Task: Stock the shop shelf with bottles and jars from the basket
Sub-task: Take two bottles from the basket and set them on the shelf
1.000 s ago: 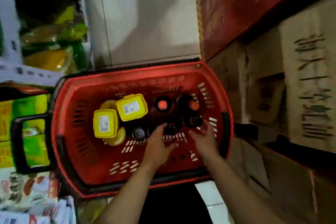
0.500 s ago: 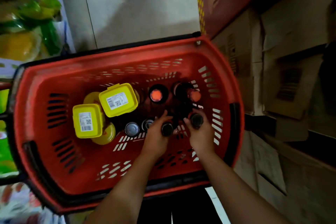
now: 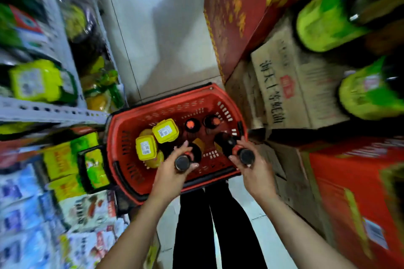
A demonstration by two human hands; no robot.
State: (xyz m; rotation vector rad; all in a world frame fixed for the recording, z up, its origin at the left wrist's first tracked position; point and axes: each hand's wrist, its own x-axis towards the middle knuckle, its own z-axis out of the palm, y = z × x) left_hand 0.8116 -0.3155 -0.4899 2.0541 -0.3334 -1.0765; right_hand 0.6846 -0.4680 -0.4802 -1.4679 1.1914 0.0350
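Observation:
A red shopping basket (image 3: pixel 129 129) stands on the floor below me. My left hand (image 3: pixel 172 170) is closed around a dark bottle with a black cap (image 3: pixel 182 162), lifted above the basket. My right hand (image 3: pixel 254 169) grips a second dark bottle (image 3: pixel 246 156) by its neck over the basket's right rim. Inside the basket remain two yellow-lidded jars (image 3: pixel 146 147), (image 3: pixel 165 130) and two dark bottles with orange caps (image 3: pixel 190 124), (image 3: pixel 215 121).
A metal shop shelf (image 3: pixel 43 112) packed with yellow and green packets runs along the left. Cardboard boxes (image 3: pixel 290 85) and red cartons (image 3: pixel 349 192) stack on the right, with large green-labelled bottles (image 3: pixel 328 22) above. White tiled floor (image 3: pixel 153 39) lies beyond the basket. My dark trouser legs (image 3: pixel 209 225) show below.
Both hands closed on bottles in the basket and lifted them up out of it. The view pulled back and up, showing shelves on both sides.

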